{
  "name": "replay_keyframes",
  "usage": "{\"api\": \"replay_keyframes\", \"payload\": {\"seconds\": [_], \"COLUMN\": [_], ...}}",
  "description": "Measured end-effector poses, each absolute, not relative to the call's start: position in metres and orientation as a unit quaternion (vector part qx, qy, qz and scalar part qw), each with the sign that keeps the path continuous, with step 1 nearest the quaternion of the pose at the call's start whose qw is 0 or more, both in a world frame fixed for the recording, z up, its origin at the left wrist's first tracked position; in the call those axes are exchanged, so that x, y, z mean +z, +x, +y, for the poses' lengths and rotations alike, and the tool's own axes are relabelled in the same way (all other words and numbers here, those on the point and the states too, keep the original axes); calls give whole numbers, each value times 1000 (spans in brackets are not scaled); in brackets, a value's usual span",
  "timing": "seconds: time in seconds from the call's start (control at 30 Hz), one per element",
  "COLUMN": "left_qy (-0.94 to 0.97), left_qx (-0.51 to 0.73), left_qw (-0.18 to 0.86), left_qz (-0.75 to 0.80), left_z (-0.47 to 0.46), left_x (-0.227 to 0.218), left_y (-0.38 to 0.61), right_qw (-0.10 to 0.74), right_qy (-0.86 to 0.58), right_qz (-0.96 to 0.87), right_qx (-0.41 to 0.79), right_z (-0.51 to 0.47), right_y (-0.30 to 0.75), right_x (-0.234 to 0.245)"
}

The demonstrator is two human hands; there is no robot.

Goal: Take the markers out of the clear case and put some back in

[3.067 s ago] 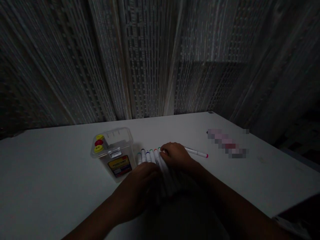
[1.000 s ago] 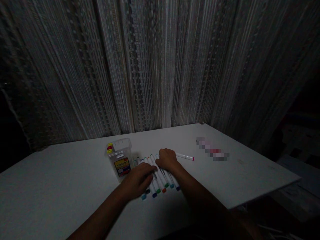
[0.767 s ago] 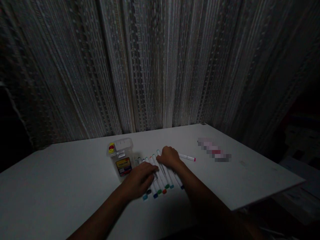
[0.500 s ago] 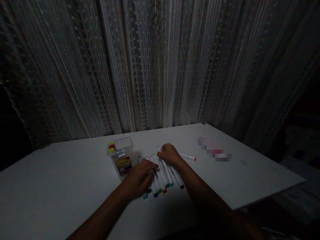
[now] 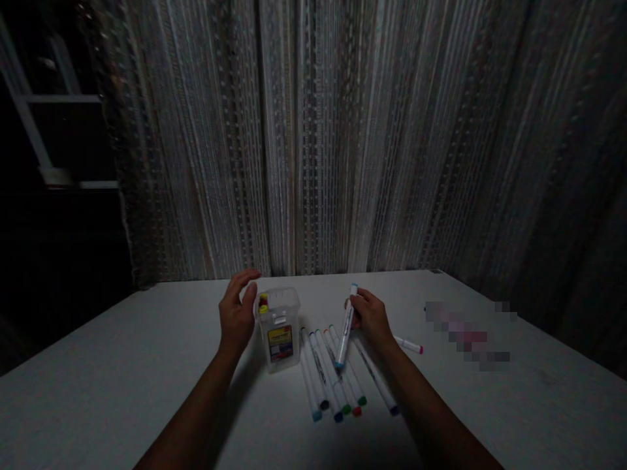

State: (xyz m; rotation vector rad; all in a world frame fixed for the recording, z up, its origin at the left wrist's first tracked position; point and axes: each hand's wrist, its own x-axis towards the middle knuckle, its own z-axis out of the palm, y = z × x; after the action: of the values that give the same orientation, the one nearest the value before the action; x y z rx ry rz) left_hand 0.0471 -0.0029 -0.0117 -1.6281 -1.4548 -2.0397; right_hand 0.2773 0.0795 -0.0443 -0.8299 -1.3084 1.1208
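Raised above the table, my right hand (image 5: 371,316) grips a white marker (image 5: 345,331) with light blue ends, its lower end tilted toward me. Beneath and left of it, several white markers (image 5: 327,375) lie side by side, with blue, green, red and dark caps. My left hand (image 5: 238,313) is open beside a clear plastic box (image 5: 283,339), fingers curved near its top left edge; whether it touches the box I cannot tell. The box stands upright with a yellow and blue label, and yellow and red pieces show at its top left corner.
A white marker with a pink cap (image 5: 409,344) lies right of my right wrist. Farther right on the white table (image 5: 196,372) is a blurred-out pinkish item (image 5: 470,334). A patterned curtain (image 5: 313,143) hangs behind the table's far edge.
My right hand has lifted the light blue marker off the row. My left hand has left the markers and moved to the left side of the box. The view has turned leftward.
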Motion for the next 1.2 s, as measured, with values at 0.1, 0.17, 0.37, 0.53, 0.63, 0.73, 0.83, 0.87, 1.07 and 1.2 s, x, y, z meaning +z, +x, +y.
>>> {"api": "replay_keyframes", "payload": {"seconds": [0.1,0.17,0.37,0.53,0.63,0.73,0.83,0.87,1.07,1.2], "left_qy": [-546,-551,-523,-526,-537,-548,-555,-553,-538,-528], "left_qx": [-685,-686,-696,-703,-704,-706,-705,-706,-717,-724], "left_qw": [-5,-59,-209,-219,-212,-211,-215,-217,-224,-229], "left_qz": [-482,-472,-445,-426,-413,-395,-385,-385,-384,-381], "left_z": [8,9,2,4,6,7,7,7,8,8], "left_x": [-34,-43,-44,-46,-47,-47,-46,-46,-47,-46], "left_y": [39,41,49,49,49,49,50,50,51,52], "right_qw": [625,657,666,517,399,341,315,306,288,292], "right_qy": [-313,-273,-193,-246,-292,-314,-328,-333,-357,-328], "right_qz": [-539,-552,-653,-799,-859,-882,-889,-891,-888,-897], "right_qx": [470,435,303,185,132,91,51,41,30,43], "right_z": [73,66,40,34,35,36,36,36,36,38], "right_y": [276,274,240,192,174,166,165,165,163,165], "right_x": [-27,-6,63,61,43,29,25,25,29,27]}}
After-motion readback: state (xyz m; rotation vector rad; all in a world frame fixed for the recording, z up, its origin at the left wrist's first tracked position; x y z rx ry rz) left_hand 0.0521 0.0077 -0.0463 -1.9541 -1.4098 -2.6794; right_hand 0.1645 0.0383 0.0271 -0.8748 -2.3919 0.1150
